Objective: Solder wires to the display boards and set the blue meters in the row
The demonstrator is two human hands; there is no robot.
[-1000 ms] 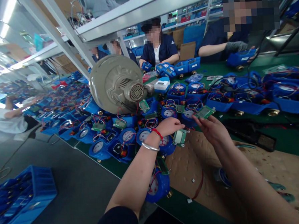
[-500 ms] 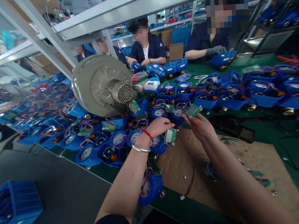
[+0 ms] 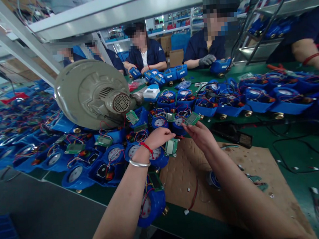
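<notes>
My right hand (image 3: 200,134) pinches the lower left edge of a small green circuit board (image 3: 192,118) above the blue meters. To its left, my left hand (image 3: 161,135) has its fingers pressed together; what they hold, if anything, is too small to tell. Just below those fingertips a second green board with a pale display (image 3: 171,147) leans at the edge of a blue meter (image 3: 157,156). Another blue meter (image 3: 178,121) with thin coloured wires lies behind, between my hands.
A large grey-green blower (image 3: 91,92) stands at back left. Brown cardboard (image 3: 178,172) lies in front, bearing loose wires and a blue roll (image 3: 214,180) by my right forearm. A black tool holder (image 3: 244,139) lies to the right. Several people sit across the table.
The view has swung to the right, so the scene sits further left. At the right edge another person's arm has come into view. My hands keep nearly the same pose.
</notes>
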